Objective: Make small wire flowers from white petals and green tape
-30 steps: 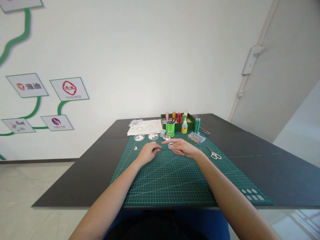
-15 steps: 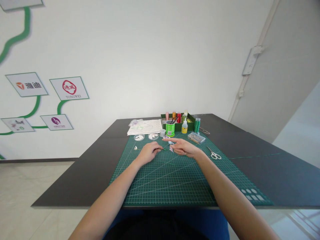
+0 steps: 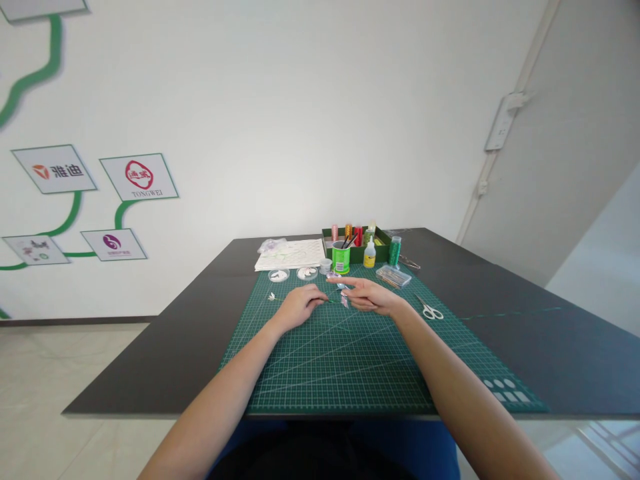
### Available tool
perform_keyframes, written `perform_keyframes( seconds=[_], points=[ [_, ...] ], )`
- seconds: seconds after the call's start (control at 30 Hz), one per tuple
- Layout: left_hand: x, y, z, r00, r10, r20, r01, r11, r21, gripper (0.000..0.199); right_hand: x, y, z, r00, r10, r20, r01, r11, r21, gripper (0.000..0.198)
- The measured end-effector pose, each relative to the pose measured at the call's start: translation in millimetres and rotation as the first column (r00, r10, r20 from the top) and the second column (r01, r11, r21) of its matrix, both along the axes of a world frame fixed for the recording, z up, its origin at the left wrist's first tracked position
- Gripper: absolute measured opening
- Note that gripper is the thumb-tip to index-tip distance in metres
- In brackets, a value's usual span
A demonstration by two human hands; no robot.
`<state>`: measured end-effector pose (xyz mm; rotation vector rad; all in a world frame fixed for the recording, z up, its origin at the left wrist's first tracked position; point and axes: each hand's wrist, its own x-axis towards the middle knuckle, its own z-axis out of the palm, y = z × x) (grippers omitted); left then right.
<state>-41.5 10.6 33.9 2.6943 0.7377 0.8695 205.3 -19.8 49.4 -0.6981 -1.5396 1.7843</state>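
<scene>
My left hand (image 3: 299, 305) is closed in a pinch on a thin stem lying crosswise over the green cutting mat (image 3: 320, 360). A small white flower (image 3: 271, 297) shows at the stem's left end, and a green stretch (image 3: 334, 301) comes out to the right of my fingertips. My right hand (image 3: 370, 295) is close by on the right, its index finger stretched left and the other fingers curled in. Just under those curled fingers sits a small pale purple piece (image 3: 345, 301). What the curled fingers grip is hidden.
Behind the hands are two shallow dishes (image 3: 279, 275), a green can (image 3: 341, 259) with dark sticks, a glue bottle (image 3: 369, 255) and a dark green box (image 3: 356, 253) of thread spools. White scissors (image 3: 431, 311) and a clear case (image 3: 393, 276) lie to the right.
My right hand has shifted very slightly right, and the pale purple piece beneath it now shows more fully. My left hand stays almost where it was.
</scene>
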Motion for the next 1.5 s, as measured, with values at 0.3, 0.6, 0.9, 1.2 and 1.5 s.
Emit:
perform_keyframes(
  seconds=[0.3, 0.6, 0.9, 1.2, 1.5],
  points=[
    [0, -1, 0.9, 1.0, -0.003, 0.008, 0.003, 1.0, 0.011, 0.022, 1, 2, -1, 1.0, 0.009, 0.002, -0.009, 1.0, 0.0, 0.065],
    [1, -2, 2.2, 0.999, -0.012, 0.051, 0.013, 1.0, -0.017, 0.02, 3, 2, -1, 1.0, -0.009, 0.008, 0.009, 1.0, -0.014, 0.065],
    [0, -1, 2.2, 0.998, -0.033, 0.059, 0.034, 0.999, -0.029, 0.021, 7, 7, -8, 0.998, 0.02, -0.055, -0.021, 0.999, -0.028, 0.058],
    [2, -3, 4.9, 0.995, -0.036, 0.095, 0.042, 0.998, -0.052, 0.017, 7, 11, -12, 0.999, 0.031, -0.037, -0.032, 0.998, -0.048, 0.061],
    [3, -4, 6.0, 0.983, -0.001, 0.183, 0.013, 0.998, -0.068, 0.016, 7, 13, -15, 1.0, 0.017, -0.011, -0.017, 0.998, -0.061, 0.061]
  ],
)
